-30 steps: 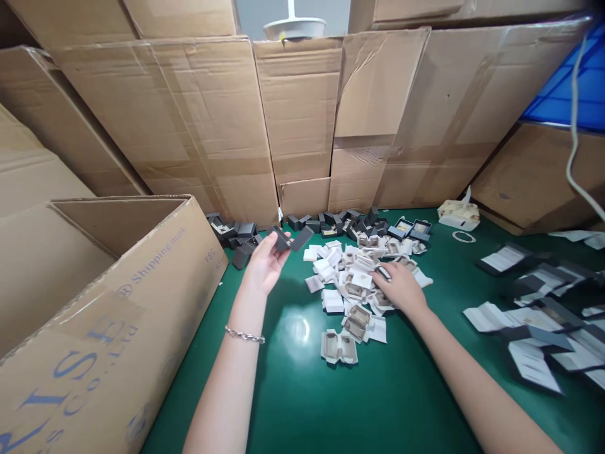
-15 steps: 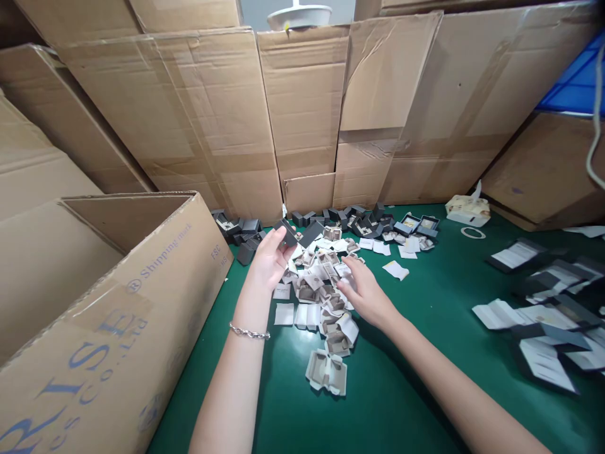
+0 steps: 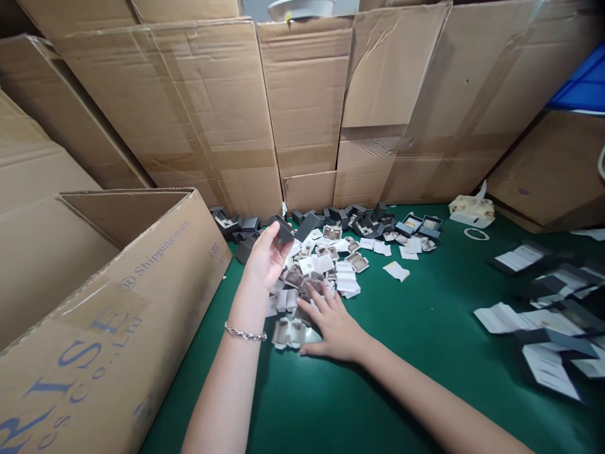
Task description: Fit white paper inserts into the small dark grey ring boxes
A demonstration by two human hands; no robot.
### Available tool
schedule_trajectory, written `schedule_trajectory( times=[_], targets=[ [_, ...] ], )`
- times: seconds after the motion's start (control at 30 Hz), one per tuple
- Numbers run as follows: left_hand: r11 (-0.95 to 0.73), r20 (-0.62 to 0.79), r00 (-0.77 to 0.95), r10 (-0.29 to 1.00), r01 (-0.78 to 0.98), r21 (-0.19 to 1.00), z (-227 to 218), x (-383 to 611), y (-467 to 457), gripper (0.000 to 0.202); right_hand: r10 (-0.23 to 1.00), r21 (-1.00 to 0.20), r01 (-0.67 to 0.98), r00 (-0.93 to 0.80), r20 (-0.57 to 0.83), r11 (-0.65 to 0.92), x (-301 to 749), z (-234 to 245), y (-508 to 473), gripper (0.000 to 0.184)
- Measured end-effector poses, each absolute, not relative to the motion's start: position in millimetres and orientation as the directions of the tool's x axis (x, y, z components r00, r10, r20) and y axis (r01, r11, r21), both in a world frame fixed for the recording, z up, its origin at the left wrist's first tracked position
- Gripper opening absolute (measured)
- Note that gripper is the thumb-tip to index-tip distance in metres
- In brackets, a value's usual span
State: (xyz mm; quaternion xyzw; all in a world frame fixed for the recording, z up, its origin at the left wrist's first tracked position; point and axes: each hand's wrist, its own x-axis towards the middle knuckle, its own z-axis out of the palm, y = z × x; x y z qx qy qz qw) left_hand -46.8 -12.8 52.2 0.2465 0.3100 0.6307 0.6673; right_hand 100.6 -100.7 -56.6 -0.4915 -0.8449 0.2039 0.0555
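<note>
My left hand (image 3: 265, 260) is raised above the green table (image 3: 416, 353) and holds a small dark grey hinged box (image 3: 292, 227) that hangs open between thumb and fingers. My right hand (image 3: 331, 321) lies palm down with fingers spread on the near edge of a heap of white and beige card inserts (image 3: 316, 271). A single folded insert (image 3: 289, 333) rests just left of the right thumb. Behind the heap, a row of more dark grey boxes (image 3: 359, 221) lines the foot of the cardboard wall.
A large open carton (image 3: 118, 296) with blue print stands at the left. Flattened cardboard sheets (image 3: 302, 107) wall in the back. Dark sleeves and white cards (image 3: 543, 315) are scattered at the right. A tape roll (image 3: 476, 234) and a beige packet (image 3: 470, 210) lie at the back right.
My right hand has swept the heap of inserts leftward and toward me, ending close to my left hand. The left hand has kept the open grey box raised.
</note>
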Motion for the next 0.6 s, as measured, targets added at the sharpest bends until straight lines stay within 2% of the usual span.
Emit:
schedule_trajectory(
  times=[0.1,0.23,0.27,0.33,0.37,0.43,0.47,0.5,0.53,0.57,0.6],
  targets=[
    [0.090,-0.071,0.056,0.996,-0.668,0.739,48,-38,-17,0.003,0.874,-0.420,0.810,-0.481,-0.074,0.410,77,-53,-83,0.099],
    [0.089,-0.087,0.036,0.996,-0.658,0.747,49,-38,-18,0.004,0.842,-0.585,0.735,-0.517,-0.156,0.343,78,-22,-68,0.105],
    [0.079,-0.086,0.022,0.996,-0.658,0.749,50,-39,-17,0.004,0.819,-0.643,0.687,-0.551,-0.159,0.338,88,-9,-63,0.100],
    [0.053,-0.086,-0.018,0.996,-0.665,0.745,53,-44,-14,0.006,0.761,-0.748,0.596,-0.619,-0.195,0.293,120,17,-49,0.081],
    [0.040,-0.092,-0.042,0.995,-0.672,0.740,54,-47,-12,0.007,0.786,-0.766,0.600,-0.579,-0.216,0.231,142,27,-41,0.070],
    [0.030,-0.112,-0.075,0.991,-0.688,0.725,54,-51,-9,0.007,0.914,-0.751,0.653,-0.359,-0.191,0.099,193,37,-24,0.051],
    [0.032,-0.125,-0.084,0.989,-0.694,0.719,54,-53,-8,0.007,0.978,-0.706,0.708,-0.129,-0.165,-0.026,221,36,-18,0.049],
    [0.037,-0.137,-0.088,0.987,-0.699,0.714,53,-54,-7,0.008,0.981,-0.623,0.758,0.159,-0.115,-0.196,248,31,-13,0.048],
    [0.043,-0.148,-0.089,0.985,-0.703,0.710,51,-54,-6,0.008,0.907,-0.519,0.764,0.417,-0.057,-0.384,273,23,-9,0.047],
    [0.051,-0.159,-0.088,0.983,-0.706,0.706,50,-54,-5,0.008,0.814,-0.427,0.735,0.581,-0.004,-0.526,295,13,-8,0.047],
    [0.058,-0.168,-0.086,0.982,-0.709,0.703,48,-53,-5,0.008,0.768,-0.390,0.712,0.641,0.019,-0.584,314,3,-8,0.051]
  ],
)
